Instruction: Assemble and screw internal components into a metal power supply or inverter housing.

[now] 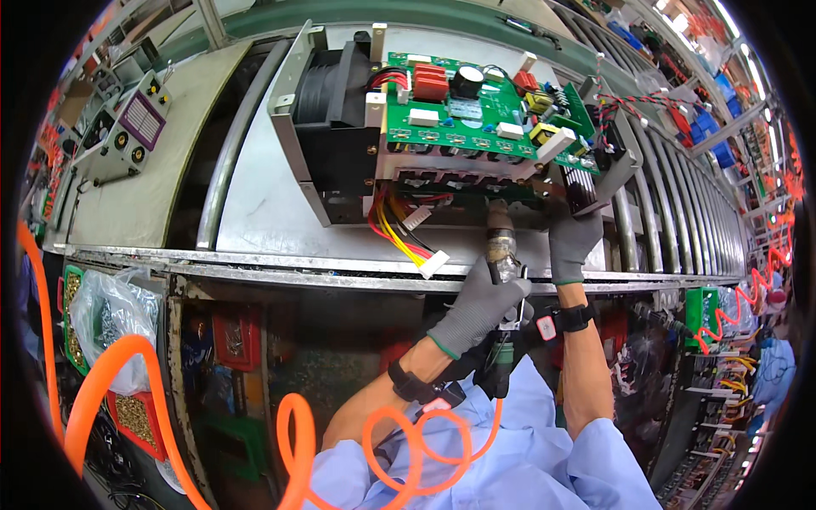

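My left hand (481, 311), in a grey glove, is wrapped round an air screwdriver (500, 238) joined to an orange coiled hose (295, 442). The tool's front end points at the near lower side of an electronic power unit (348, 183); its tip is hidden. Across the top of the unit lies a green circuit board (463, 119) with red, black and yellow parts. My right hand (575, 245), also gloved, is closed against the unit's lower right edge, by a black finned heat sink (580, 189). What its fingertips pinch is in shadow. Loose wires with a white plug (433, 264) hang in front.
The unit stands on a metal plate (255, 191) on a roller conveyor (680, 204). At the left sits another panel with knobs (127, 136). Below the conveyor edge are a plastic bag (115, 319), a red bin of screws (136, 422) and a green bin (701, 314).
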A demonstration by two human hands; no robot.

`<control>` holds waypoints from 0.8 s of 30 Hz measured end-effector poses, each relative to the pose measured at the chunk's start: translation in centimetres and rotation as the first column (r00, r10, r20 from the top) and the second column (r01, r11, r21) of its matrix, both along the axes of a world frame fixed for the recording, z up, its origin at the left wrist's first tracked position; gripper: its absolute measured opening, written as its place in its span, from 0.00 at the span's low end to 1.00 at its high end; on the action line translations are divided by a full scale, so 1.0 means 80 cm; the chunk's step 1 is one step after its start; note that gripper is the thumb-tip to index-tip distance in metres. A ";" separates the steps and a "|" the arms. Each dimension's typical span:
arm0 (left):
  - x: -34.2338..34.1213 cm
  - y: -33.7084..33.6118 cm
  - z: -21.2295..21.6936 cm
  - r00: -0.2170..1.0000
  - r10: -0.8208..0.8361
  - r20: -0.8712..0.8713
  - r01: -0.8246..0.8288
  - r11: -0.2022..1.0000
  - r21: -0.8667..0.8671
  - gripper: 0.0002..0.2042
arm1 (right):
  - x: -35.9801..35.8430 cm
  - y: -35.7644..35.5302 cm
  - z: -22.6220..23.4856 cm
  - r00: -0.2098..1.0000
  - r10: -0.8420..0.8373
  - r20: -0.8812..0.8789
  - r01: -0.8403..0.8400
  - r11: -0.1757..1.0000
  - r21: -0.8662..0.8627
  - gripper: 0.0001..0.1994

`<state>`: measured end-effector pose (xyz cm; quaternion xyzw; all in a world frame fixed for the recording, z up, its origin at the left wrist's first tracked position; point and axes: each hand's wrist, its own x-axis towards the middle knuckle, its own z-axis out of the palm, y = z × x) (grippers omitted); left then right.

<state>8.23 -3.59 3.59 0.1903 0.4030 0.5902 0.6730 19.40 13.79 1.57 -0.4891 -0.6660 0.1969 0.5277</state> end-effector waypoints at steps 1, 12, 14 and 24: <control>0.001 -0.003 0.001 1.000 0.010 -0.003 -0.010 1.000 0.023 0.19 | -0.002 0.001 0.001 1.000 0.001 0.011 -0.001 1.000 0.000 0.14; 0.009 0.004 -0.005 0.999 0.036 -0.020 -0.035 0.999 0.025 0.18 | -0.010 0.000 -0.001 0.993 -0.090 0.079 0.075 0.981 0.180 0.15; 0.013 0.004 0.000 0.999 0.042 -0.010 -0.042 0.999 -0.012 0.18 | -0.008 0.000 0.000 0.993 -0.076 0.085 0.061 0.985 0.164 0.14; 0.017 -0.007 0.020 0.998 0.018 -0.063 -0.023 0.997 -0.072 0.15 | 0.039 -0.080 0.085 0.947 0.154 0.281 -0.100 0.975 -0.198 0.36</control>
